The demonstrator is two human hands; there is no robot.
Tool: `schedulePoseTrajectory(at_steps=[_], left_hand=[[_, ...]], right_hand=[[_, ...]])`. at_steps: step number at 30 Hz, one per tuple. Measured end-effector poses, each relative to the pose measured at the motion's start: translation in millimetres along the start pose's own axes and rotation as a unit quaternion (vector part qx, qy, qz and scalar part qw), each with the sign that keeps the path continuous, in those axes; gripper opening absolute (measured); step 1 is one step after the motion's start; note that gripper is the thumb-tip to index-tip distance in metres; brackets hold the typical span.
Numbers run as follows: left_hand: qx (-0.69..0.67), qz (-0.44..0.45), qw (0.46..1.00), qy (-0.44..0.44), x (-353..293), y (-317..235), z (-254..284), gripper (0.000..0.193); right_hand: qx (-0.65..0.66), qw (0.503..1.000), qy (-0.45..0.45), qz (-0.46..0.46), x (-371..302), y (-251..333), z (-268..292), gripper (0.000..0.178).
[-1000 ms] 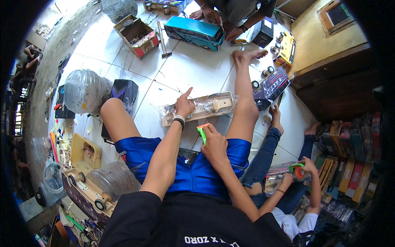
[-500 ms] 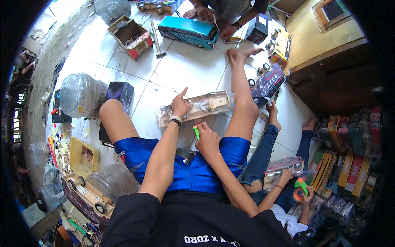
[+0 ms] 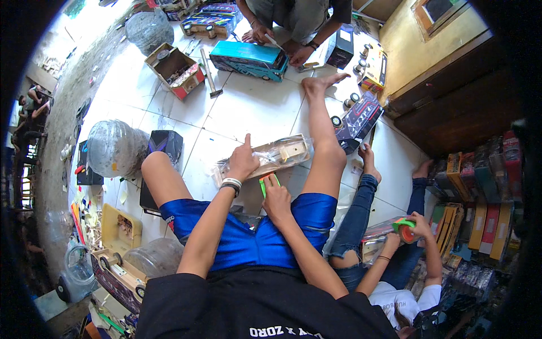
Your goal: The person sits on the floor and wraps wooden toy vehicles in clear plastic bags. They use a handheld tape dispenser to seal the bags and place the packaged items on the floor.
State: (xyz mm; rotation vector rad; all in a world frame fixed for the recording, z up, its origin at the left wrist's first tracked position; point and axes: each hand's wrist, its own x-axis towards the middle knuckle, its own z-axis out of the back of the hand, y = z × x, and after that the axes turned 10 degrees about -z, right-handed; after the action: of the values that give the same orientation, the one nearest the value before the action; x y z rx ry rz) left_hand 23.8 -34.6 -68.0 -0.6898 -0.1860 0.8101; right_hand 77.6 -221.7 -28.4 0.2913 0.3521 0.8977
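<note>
A wooden toy truck (image 3: 289, 151) wrapped in clear plastic lies on the white tiles between my legs. My left hand (image 3: 243, 163) presses its wrap near the left end, index finger stretched out and the other fingers curled on the film. Close by, my right hand (image 3: 278, 202) grips a green tape dispenser (image 3: 263, 185) against the near side of the wrapped truck. The tape itself is mostly hidden by my fingers.
A teal toy truck (image 3: 248, 59), a hammer (image 3: 211, 76) and an open wooden box (image 3: 175, 70) lie ahead. On the right, a co-worker holds another tape dispenser (image 3: 404, 230) at a wrapped toy. A large clear bottle (image 3: 116, 148) stands left.
My right hand and the dispenser have turned and shifted slightly left, up against the wrapped truck. The co-worker on the right has brought their dispenser onto their package.
</note>
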Motion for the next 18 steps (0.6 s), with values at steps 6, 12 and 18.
schedulePoseTrajectory(at_steps=[6, 12, 18], left_hand=[[0.153, -0.253, 0.954, 0.045, -7.5, -18.8, -8.8, 0.118], [0.191, -0.248, 0.945, 0.095, 8.2, -17.3, -27.9, 0.131], [0.247, -0.250, 0.936, 0.024, -3.5, -28.2, -31.4, 0.124]], right_hand=[[-0.020, 1.000, 0.003, 0.005, -0.1, -1.3, -2.3, 0.066], [-0.047, 0.999, -0.017, 0.007, 5.1, -6.8, -26.2, 0.052], [-0.092, 0.992, 0.066, 0.051, -2.4, -5.3, -30.2, 0.032]])
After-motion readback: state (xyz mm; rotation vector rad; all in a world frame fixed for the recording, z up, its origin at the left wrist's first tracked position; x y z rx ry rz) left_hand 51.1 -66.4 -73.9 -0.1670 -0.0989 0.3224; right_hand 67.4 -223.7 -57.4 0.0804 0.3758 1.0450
